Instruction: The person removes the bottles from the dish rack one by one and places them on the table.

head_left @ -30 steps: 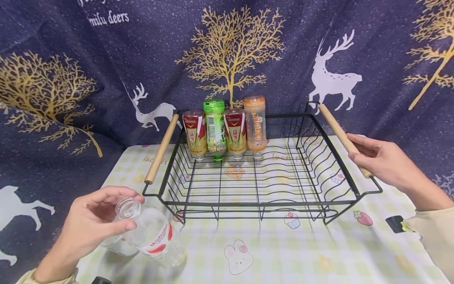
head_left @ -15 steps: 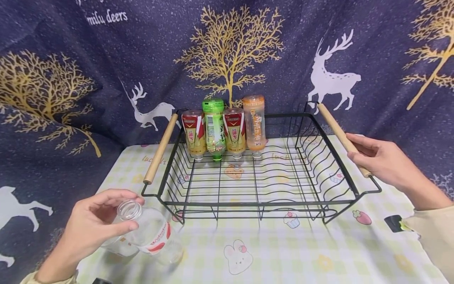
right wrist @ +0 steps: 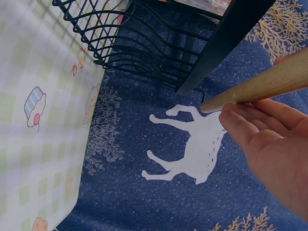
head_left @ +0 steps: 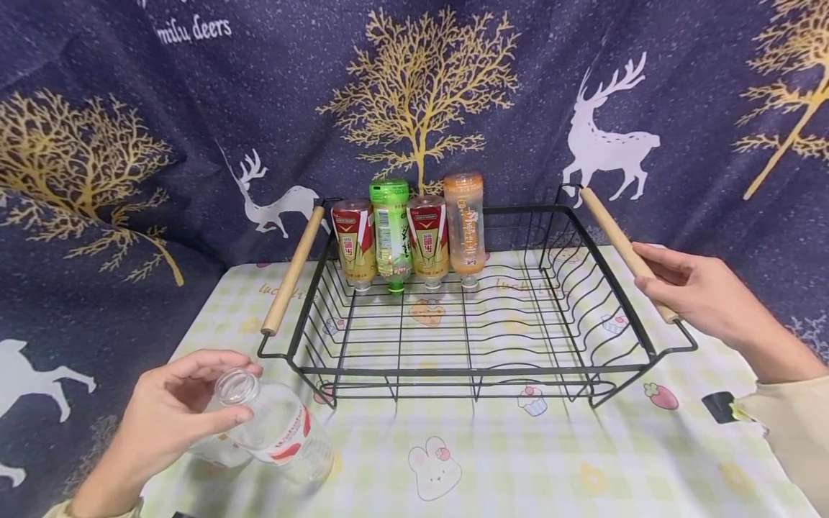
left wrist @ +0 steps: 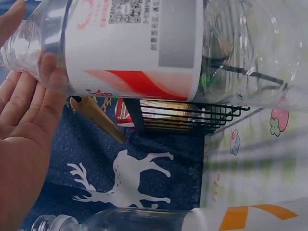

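Observation:
In the head view my left hand (head_left: 158, 417) holds a clear plastic bottle (head_left: 285, 432) at its neck, thumb on one side and fingers on the other. The uncapped bottle leans, its mouth toward the hand. Its label is white and red. Partly behind the hand stands another clear bottle (head_left: 220, 452); the left wrist view shows this second bottle's (left wrist: 255, 220) white and orange label. My right hand (head_left: 702, 298) pinches the right wooden handle (head_left: 615, 234) of a black wire dish rack (head_left: 440, 372). Thumb and fingers lie on opposite sides of it.
Inside the rack, along its back left, several bottles stand upside down: a red-gold one (head_left: 355, 244), a green one (head_left: 391, 234), another red-gold one (head_left: 429, 241) and an orange one (head_left: 465, 226). A checked tablecloth (head_left: 518, 460) lies beneath; a dark blue curtain (head_left: 259, 86) hangs behind.
The left hand and its bottle have shifted slightly downward in the head view. The right hand stays at the rack's handle, and the rack has not visibly moved.

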A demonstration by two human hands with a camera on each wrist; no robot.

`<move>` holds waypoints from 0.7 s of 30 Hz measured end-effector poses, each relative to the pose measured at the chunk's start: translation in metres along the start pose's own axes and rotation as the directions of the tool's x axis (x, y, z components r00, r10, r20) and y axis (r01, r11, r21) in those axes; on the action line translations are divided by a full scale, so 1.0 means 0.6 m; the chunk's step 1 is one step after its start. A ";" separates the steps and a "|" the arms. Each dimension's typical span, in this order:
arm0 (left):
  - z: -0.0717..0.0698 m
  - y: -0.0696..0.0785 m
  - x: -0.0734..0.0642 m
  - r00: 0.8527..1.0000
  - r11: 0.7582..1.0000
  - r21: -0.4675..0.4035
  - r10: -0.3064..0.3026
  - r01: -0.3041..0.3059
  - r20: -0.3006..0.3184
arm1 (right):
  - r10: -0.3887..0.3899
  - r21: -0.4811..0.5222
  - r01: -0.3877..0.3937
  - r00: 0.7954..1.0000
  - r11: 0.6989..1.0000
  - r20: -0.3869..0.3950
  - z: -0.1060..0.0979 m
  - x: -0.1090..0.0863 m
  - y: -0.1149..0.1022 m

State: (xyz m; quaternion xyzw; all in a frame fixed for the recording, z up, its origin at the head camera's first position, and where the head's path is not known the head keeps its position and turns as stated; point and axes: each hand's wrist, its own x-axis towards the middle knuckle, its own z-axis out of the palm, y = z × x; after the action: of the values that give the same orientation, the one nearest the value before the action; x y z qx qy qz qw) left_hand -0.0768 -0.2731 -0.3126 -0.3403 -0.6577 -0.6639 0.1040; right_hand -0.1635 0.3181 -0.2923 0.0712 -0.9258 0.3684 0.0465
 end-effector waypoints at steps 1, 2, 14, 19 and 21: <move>0.001 0.001 -0.001 1.000 1.000 0.018 -0.011 0.012 -0.006 | 0.000 0.002 0.000 1.000 1.000 -0.002 0.000 0.000 0.000; 0.002 0.003 -0.003 1.000 0.999 0.035 -0.023 0.023 -0.013 | 0.000 0.003 0.000 1.000 1.000 -0.003 0.000 0.000 0.000; 0.011 0.016 -0.007 0.985 0.963 0.212 -0.154 0.166 -0.073 | 0.006 0.012 -0.006 1.000 1.000 0.003 0.000 0.001 0.001; 0.012 0.015 -0.009 0.985 0.964 0.209 -0.156 0.167 -0.067 | 0.005 0.013 -0.005 1.000 1.000 -0.001 0.000 0.001 0.002; 0.013 0.016 -0.010 0.986 0.963 0.214 -0.156 0.166 -0.065 | 0.007 0.011 -0.007 1.000 1.000 0.002 0.000 0.001 0.001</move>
State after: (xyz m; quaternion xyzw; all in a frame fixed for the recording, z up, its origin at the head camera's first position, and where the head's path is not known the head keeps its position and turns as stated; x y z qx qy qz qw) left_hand -0.0644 -0.2685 -0.3093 -0.2564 -0.7495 -0.6018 0.1019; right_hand -0.1640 0.3186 -0.2924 0.0686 -0.9240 0.3735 0.0442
